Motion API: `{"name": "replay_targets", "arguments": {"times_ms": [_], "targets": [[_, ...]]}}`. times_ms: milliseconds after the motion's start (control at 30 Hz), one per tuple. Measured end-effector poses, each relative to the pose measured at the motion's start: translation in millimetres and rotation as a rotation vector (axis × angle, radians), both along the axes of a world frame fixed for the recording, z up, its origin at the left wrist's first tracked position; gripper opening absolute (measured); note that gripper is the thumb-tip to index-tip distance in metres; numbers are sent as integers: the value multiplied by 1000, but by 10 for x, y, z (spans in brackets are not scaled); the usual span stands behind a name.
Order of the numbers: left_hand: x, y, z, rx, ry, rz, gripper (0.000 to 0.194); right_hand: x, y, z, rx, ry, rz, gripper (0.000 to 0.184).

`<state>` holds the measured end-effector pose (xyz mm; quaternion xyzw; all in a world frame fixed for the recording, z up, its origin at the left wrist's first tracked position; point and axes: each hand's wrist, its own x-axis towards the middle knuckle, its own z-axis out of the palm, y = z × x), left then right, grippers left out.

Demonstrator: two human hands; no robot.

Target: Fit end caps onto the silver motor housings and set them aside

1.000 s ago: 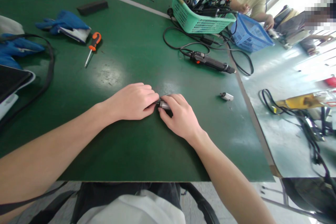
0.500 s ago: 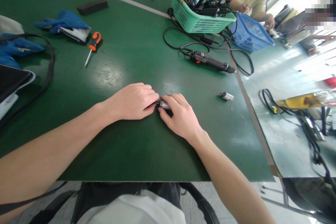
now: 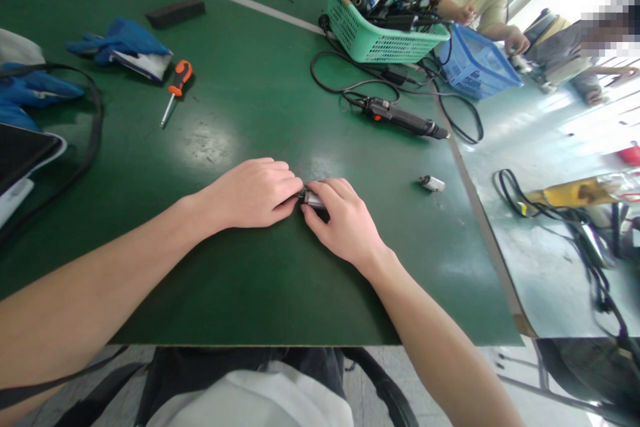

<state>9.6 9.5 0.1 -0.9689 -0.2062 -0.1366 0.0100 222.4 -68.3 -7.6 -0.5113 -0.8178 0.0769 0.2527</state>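
Note:
A small silver motor (image 3: 313, 200) with a dark end lies between my hands on the green table (image 3: 280, 287). My right hand (image 3: 343, 220) is closed around its body, thumb on the near side and fingers over the top, hiding much of it. My left hand (image 3: 263, 193) is closed at the motor's dark left end. What its fingertips pinch there is hidden beneath them. A second silver motor (image 3: 433, 183) rests on its side, well to the right of my right hand.
A black electric screwdriver (image 3: 403, 118) with a looped cord lies ahead. Behind it are a green basket (image 3: 385, 47) of tools and cables and a blue basket (image 3: 475, 67). An orange-handled screwdriver (image 3: 177, 90), blue gloves (image 3: 123, 43) and a dark block (image 3: 175, 13) lie left. Co-workers sit beyond.

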Motion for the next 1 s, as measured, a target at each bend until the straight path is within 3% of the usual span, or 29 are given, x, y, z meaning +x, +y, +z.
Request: {"name": "replay_targets", "arguments": {"times_ms": [800,1000], "targets": [[1,-1,32,-1,-13,-6,27,29,0,27,-8,-14,26,30],[-2,23,9,-13,15,39,30,69,-44,178,2,-220,128,31]]}}
